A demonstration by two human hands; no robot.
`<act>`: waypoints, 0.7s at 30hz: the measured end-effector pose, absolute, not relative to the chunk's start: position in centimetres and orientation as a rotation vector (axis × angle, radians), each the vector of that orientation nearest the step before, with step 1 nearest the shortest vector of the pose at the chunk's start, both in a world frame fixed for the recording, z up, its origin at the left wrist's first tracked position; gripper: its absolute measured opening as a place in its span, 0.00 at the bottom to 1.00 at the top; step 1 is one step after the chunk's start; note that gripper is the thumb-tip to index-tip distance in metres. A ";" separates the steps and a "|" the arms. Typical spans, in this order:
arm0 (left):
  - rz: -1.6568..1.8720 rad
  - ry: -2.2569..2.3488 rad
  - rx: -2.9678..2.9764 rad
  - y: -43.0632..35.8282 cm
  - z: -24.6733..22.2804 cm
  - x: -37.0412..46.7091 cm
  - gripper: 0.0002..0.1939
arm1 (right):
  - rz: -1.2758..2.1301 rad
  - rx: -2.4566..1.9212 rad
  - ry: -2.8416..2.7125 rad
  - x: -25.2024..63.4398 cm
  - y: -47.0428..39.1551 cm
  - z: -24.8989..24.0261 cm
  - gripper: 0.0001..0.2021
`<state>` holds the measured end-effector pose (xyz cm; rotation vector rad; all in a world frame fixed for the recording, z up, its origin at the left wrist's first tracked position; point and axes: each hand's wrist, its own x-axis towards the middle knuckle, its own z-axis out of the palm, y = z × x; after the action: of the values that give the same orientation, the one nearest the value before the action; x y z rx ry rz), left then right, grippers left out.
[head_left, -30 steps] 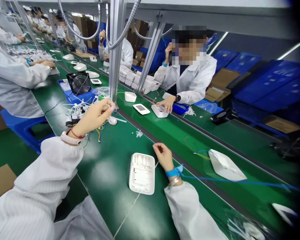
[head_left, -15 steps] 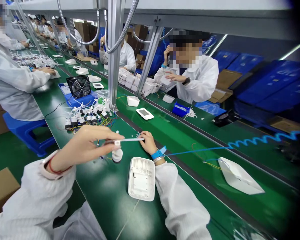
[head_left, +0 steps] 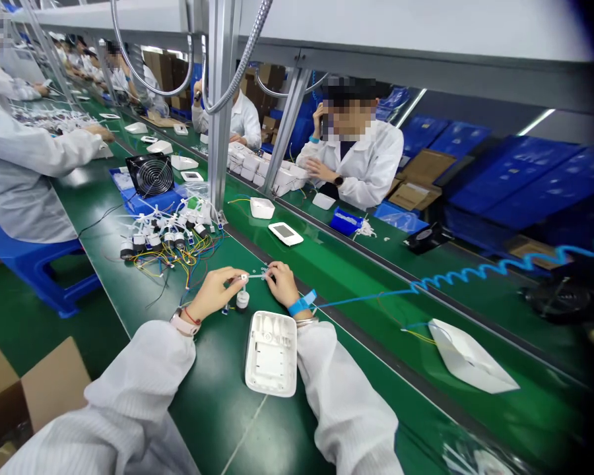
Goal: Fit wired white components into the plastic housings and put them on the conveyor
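Observation:
My left hand point(head_left: 218, 291) is closed in a pinch on the white fitting of a thin white tube point(head_left: 256, 276). From that fitting hangs a small white-and-black cylindrical part point(head_left: 242, 301), like a little pump, just above the bench. Fingers of my right hand point(head_left: 283, 284) are pinched at the tube's far end; whether a tiny ring is also between them is hidden. Several tiny clear rings point(head_left: 264, 270) lie on the bench by the right fingertips. Nearer to me, a white plastic housing point(head_left: 271, 359) rests with its hollow side up.
A pile of similar cylinders with tubes and wires point(head_left: 171, 237) lies at left, before a black fan point(head_left: 152, 175). On the green belt point(head_left: 336, 270) sit white housings. A blue coiled cord point(head_left: 480, 268) runs from my right wristband. A co-worker point(head_left: 361, 152) sits across.
My left hand has moved away from me and lower, bringing the tube and hanging cylinder closer to the bench. My right hand stays pinched at the tube's end. The view has shifted slightly.

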<state>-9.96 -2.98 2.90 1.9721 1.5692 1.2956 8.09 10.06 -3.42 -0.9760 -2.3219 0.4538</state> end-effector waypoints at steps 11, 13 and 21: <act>1.403 1.551 1.969 -3.1 2.1 -8.7 0.11 | 0.627 -0.782 -2.053 10.5 3.3 4.6 0.05; 1.377 1.519 1.996 -3.4 2.2 -8.3 0.11 | 0.632 -0.736 -2.118 9.9 1.3 5.8 0.05; 1.351 1.468 2.029 -3.9 2.0 -7.8 0.10 | 0.599 -0.779 -2.234 8.3 0.4 4.6 0.06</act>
<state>-7.82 -3.88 2.04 2.0295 1.4676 1.3510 8.28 0.41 4.60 -0.7790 -2.2337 0.5986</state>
